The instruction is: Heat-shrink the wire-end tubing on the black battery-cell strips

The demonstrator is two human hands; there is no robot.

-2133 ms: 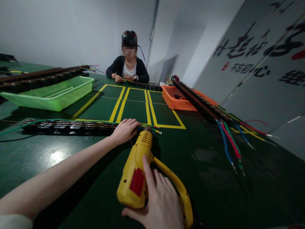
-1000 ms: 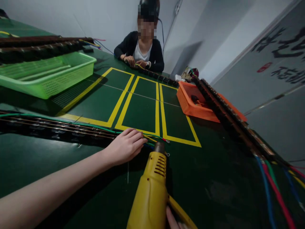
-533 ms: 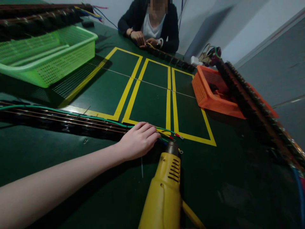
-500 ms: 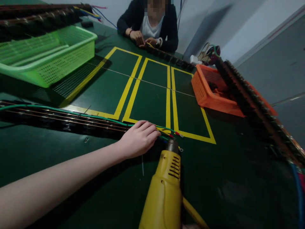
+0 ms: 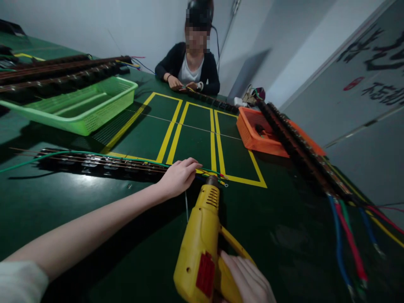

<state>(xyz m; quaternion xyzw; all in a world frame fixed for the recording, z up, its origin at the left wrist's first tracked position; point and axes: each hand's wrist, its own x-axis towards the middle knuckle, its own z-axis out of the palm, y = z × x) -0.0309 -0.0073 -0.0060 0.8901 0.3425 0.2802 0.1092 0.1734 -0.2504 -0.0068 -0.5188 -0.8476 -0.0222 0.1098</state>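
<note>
My right hand [image 5: 248, 280] is wrapped round the handle of a yellow heat gun [image 5: 197, 235]. The gun's metal nozzle [image 5: 212, 181] points away from me, close to the wire ends. My left hand [image 5: 178, 179] is closed on a bundle of wires [image 5: 205, 172], green and yellow among them, with its fingertips partly hidden. Ring terminals [image 5: 224, 184] with red sleeves stick out to the right of that hand. The wires run from a long black strip assembly [image 5: 104, 164] with copper-coloured rods, lying on the green table to the left.
A green basket [image 5: 85, 122] stands at the left with more strip assemblies across it. At the right, an orange basket [image 5: 261, 145] bears another assembly [image 5: 303, 147] with loose coloured wires [image 5: 342, 240]. A person [image 5: 192, 67] sits opposite, hands on a similar strip. Yellow tape [image 5: 176, 126] marks the table.
The view has tilted up and drawn back, so my right hand on the heat gun's handle now shows. The nozzle stays close to the wire ends; my left hand keeps hold of the wires.
</note>
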